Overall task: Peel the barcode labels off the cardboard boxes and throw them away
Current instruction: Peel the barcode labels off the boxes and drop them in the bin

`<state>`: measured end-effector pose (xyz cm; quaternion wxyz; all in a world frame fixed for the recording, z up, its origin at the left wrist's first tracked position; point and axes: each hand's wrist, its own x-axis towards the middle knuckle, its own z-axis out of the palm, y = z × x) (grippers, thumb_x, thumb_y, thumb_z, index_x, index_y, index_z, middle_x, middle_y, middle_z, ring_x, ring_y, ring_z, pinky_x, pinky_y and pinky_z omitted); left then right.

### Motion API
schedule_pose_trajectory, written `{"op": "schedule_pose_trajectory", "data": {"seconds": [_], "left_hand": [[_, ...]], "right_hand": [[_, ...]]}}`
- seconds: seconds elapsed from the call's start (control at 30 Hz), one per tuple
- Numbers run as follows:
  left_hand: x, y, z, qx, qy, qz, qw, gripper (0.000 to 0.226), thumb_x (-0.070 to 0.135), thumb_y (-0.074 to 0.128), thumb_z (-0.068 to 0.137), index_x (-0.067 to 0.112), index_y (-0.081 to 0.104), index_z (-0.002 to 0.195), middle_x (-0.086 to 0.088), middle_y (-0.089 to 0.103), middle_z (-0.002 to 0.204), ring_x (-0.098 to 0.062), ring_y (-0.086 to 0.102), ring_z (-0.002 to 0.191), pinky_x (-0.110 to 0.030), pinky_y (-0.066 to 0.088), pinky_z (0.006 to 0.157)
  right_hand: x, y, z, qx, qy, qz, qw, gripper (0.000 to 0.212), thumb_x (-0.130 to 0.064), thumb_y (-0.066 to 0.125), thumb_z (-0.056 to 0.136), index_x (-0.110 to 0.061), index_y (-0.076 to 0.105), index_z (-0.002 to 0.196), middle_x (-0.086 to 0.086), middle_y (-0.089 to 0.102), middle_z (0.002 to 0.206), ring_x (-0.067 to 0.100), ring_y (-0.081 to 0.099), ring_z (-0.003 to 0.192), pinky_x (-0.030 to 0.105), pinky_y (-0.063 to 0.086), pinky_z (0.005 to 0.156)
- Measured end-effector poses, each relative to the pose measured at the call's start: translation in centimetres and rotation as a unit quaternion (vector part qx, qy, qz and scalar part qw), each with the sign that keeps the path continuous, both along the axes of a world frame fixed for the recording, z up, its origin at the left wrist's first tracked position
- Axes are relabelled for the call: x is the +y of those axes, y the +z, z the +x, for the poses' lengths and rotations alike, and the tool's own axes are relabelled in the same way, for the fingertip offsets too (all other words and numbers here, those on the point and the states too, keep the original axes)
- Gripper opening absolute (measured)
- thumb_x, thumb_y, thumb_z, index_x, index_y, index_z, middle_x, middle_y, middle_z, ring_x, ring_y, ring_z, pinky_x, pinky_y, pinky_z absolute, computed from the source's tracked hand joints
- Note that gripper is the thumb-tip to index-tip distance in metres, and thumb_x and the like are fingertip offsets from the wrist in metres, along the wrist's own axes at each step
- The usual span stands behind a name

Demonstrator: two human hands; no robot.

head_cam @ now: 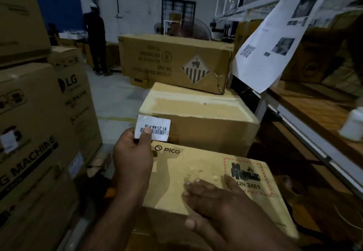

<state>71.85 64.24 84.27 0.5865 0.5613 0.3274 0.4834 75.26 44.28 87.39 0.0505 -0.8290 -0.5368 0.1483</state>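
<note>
Left hand (pixel 133 156) is pinching the peeled barcode label (pixel 157 125), fingers clamped on its near edge, just above the far-left corner of the PICO box (pixel 206 164), while right hand (pixel 212 197) is lying flat on that box's top, fingers straight.

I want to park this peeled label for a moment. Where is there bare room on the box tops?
The top of the taped box is bare from its front edge to the lithium-battery box behind. On the PICO box, a patch lies free between logo and hazard mark; its near half is crowded by the right hand lying flat.
</note>
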Motion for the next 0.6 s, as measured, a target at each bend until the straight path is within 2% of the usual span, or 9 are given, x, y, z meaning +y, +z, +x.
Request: {"op": "schedule_pose_trajectory", "data": {"seconds": [0.07, 0.13, 0.23, 0.33, 0.43, 0.53, 0.6], "left_hand": [[-0.4, 0.1, 0.0, 0.017, -0.014, 0.021, 1.000, 0.012, 0.027, 0.061, 0.096, 0.023, 0.067, 0.086, -0.001, 0.074, 0.084, -0.019, 0.072, 0.075, -0.037, 0.058, 0.063], [-0.8, 0.2, 0.1, 0.028, -0.033, 0.043, 0.998, 0.013, 0.026, 0.061, 0.096, 0.020, 0.068, 0.087, -0.001, 0.074, 0.083, -0.017, 0.071, 0.075, -0.035, 0.056, 0.063], [-0.9, 0.4, 0.1, 0.063, -0.064, 0.064, 0.994, 0.011, 0.024, 0.062, 0.096, 0.017, 0.069, 0.090, 0.002, 0.073, 0.084, -0.015, 0.069, 0.079, -0.030, 0.049, 0.062], [-0.7, 0.3, -0.1, 0.071, -0.066, 0.067, 0.993, 0.010, 0.025, 0.062, 0.096, 0.022, 0.068, 0.087, 0.003, 0.072, 0.084, -0.018, 0.069, 0.082, -0.033, 0.051, 0.066], [-0.5, 0.2, -0.1, 0.059, -0.064, 0.056, 0.995, 0.013, 0.025, 0.063, 0.095, 0.021, 0.069, 0.084, -0.001, 0.074, 0.082, -0.023, 0.071, 0.080, -0.043, 0.057, 0.072], [-0.5, 0.2, -0.1, 0.048, -0.054, 0.046, 0.996, 0.013, 0.024, 0.063, 0.095, 0.021, 0.070, 0.084, -0.002, 0.075, 0.083, -0.024, 0.072, 0.081, -0.047, 0.059, 0.075], [-0.8, 0.5, -0.3, 0.038, -0.059, 0.048, 0.996, 0.012, 0.023, 0.063, 0.095, 0.021, 0.070, 0.086, -0.002, 0.075, 0.082, -0.024, 0.072, 0.080, -0.045, 0.059, 0.072]], "right_hand": [[0.4, 0.2, -0.1, -0.001, -0.010, 0.003, 1.000, 0.072, -0.073, 0.015, 0.084, -0.043, 0.034, 0.146, -0.030, 0.015, 0.158, -0.014, -0.002, 0.142, 0.045, -0.007, 0.121], [2.0, -0.1, -0.3, 0.002, -0.006, 0.034, 0.999, 0.054, -0.060, 0.024, 0.098, -0.037, 0.037, 0.145, -0.022, 0.020, 0.159, -0.002, 0.006, 0.147, 0.052, -0.005, 0.120], [5.1, -0.6, -0.4, 0.005, 0.022, 0.072, 0.997, 0.050, -0.053, 0.022, 0.102, -0.032, 0.045, 0.140, -0.012, 0.032, 0.155, 0.012, 0.014, 0.148, 0.063, -0.005, 0.115], [5.5, -0.7, -0.1, 0.009, 0.015, 0.103, 0.994, 0.049, -0.054, 0.024, 0.102, -0.030, 0.055, 0.131, -0.012, 0.044, 0.147, 0.012, 0.023, 0.145, 0.067, -0.004, 0.112], [2.7, -0.8, 0.4, 0.014, -0.023, 0.134, 0.991, 0.042, -0.056, 0.036, 0.098, -0.035, 0.055, 0.129, -0.022, 0.043, 0.146, 0.006, 0.022, 0.146, 0.064, -0.003, 0.113], [-0.4, -1.4, 1.2, -0.022, -0.080, 0.140, 0.987, 0.045, -0.061, 0.042, 0.093, -0.039, 0.053, 0.130, -0.029, 0.041, 0.147, -0.003, 0.024, 0.143, 0.054, -0.001, 0.118], [-1.2, -1.9, 1.4, -0.050, -0.106, 0.189, 0.975, 0.040, -0.061, 0.046, 0.091, -0.037, 0.061, 0.119, -0.025, 0.058, 0.130, -0.005, 0.041, 0.129, 0.043, 0.015, 0.119]]}}
